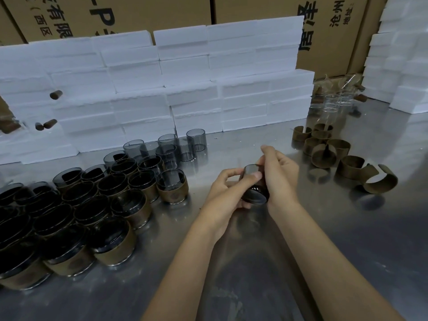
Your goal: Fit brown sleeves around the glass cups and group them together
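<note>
A: Where is the glass cup (254, 184) shown?

B: Just right of frame centre, raised above the surface (324, 228) and tilted, base toward the viewer. It is gripped by the left hand (228, 189) from the left and below, thumb laid across its wall; the right hand (279, 176) is curled on its right side. Both sets of fingers are closed on it. Whether a sleeve is already seated cannot be told.

A: How much is judged done?

B: A large share. Many sleeved cups (76, 216) are grouped at lower left. Bare cups (176, 147) are seen behind them, clear ones (333, 103) at upper right, and loose brown sleeves (338, 156) at right, so work is left.
</note>
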